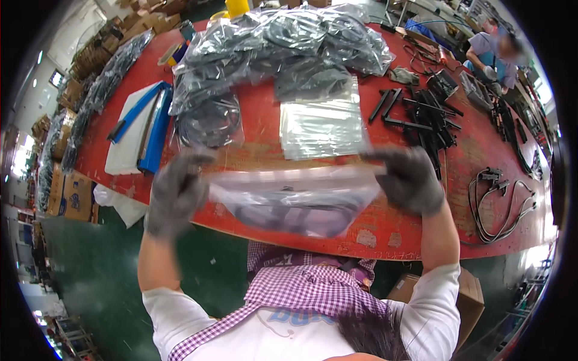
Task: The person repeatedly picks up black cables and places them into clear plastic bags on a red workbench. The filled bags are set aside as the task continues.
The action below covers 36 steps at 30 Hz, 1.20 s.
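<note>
The left hand (179, 194) and right hand (411, 180) are pinching opposite ends of the cable bag (295, 203), fingers nearly closed, apparently keeping its upper edge taut; it is hanging person-side of the bag stack (320, 129).

This is a factory workshop — worn red worktable (259, 113), heaped bagged cables (289, 36), stacked cardboard boxes (141, 24), green floor (208, 274).
</note>
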{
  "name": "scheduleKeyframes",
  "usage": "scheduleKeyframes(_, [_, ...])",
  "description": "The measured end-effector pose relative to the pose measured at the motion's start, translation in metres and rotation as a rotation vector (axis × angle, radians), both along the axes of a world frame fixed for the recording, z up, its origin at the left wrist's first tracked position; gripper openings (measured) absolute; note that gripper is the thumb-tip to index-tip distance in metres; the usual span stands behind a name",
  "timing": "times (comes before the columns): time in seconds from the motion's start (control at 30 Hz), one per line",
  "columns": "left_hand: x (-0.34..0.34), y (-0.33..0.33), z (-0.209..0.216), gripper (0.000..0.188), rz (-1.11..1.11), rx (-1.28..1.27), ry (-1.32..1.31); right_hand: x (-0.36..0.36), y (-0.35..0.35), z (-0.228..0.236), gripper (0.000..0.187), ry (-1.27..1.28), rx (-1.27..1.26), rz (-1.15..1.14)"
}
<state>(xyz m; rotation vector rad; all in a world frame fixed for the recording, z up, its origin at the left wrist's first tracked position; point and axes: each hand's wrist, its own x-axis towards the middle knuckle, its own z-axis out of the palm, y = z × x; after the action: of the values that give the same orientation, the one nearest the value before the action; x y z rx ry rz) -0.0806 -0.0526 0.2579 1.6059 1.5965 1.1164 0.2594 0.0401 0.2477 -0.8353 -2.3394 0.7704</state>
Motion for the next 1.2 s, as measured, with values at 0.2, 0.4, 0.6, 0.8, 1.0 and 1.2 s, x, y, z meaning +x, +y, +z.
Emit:
scheduleKeyframes(0.2, [-0.069,0.159,-0.004,0.019,-0.002,0.563,0.806,-0.060,0.123,0.009,0.016,0.106,-0.007,-0.182])
scheduleKeyframes(0.4, [-0.084,0.224,0.046,0.024,0.546,0.607,0.690,-0.112,0.183,0.018,0.035,0.104,0.427,-0.538])
scheduleKeyframes(0.6, [-0.061,0.155,-0.099,0.016,0.030,-0.041,0.230,-0.084,0.075,-0.129,0.014,0.018,0.455,-0.118])
scheduleKeyframes(0.8, [-0.020,0.086,-0.207,0.019,-0.106,-0.378,-0.198,0.099,-0.059,-0.259,0.016,-0.990,0.483,-0.585])
scheduleKeyframes(1.0, [0.087,0.115,-0.173,0.021,-0.410,-0.359,-0.212,0.217,-0.059,-0.254,0.035,-0.881,0.358,-0.908])
scheduleKeyframes(1.2, [0.215,0.116,-0.142,0.020,-0.688,-0.342,-0.123,0.152,-0.062,-0.202,0.029,-0.633,0.290,-0.422])
